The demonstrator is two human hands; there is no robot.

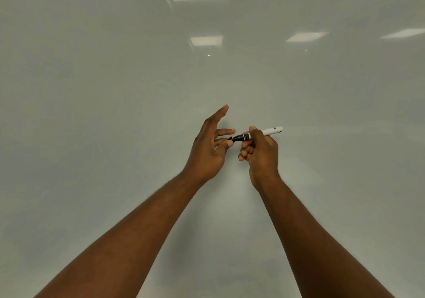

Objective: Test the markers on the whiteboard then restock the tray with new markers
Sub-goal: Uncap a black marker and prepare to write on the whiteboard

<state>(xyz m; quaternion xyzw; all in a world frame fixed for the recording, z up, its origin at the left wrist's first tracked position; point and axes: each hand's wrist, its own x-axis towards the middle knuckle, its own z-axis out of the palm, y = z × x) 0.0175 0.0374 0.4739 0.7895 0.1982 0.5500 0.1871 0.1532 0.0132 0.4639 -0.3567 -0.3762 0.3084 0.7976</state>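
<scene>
Dim, soft; ceiling-light glare on whiteboard (pixel 92 90)

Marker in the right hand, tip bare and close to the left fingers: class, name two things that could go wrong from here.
1. The marker's black tip touches or nearly touches the left hand's fingers, so ink could stain the skin.
2. No cap is visible in either hand; left uncapped, the tip may dry out.
3. The right hand grips mid-barrel only; a bump could drop it.
</scene>
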